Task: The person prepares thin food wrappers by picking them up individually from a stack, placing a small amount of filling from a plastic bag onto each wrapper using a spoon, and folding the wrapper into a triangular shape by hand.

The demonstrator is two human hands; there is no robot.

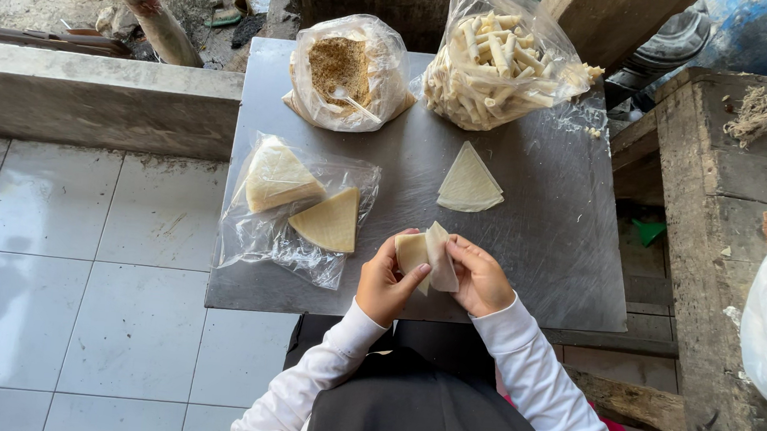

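Pinching a wrapper between both hands.
Left hand and right hand meet, fingers curled, above the tabletop.

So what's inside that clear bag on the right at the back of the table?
The clear bag is heaped with pale rolled pastry sticks, visible through the plastic and at its open top. Whatever lies beneath the top layers is covered by the pile.

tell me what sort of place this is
Probably a home or small backyard food-preparation spot. Both hands, left hand and right hand, peel a thin pale pastry wrapper over a grey metal table, beside a clear bag of rolled pastry sticks and rough weathered wooden planks.
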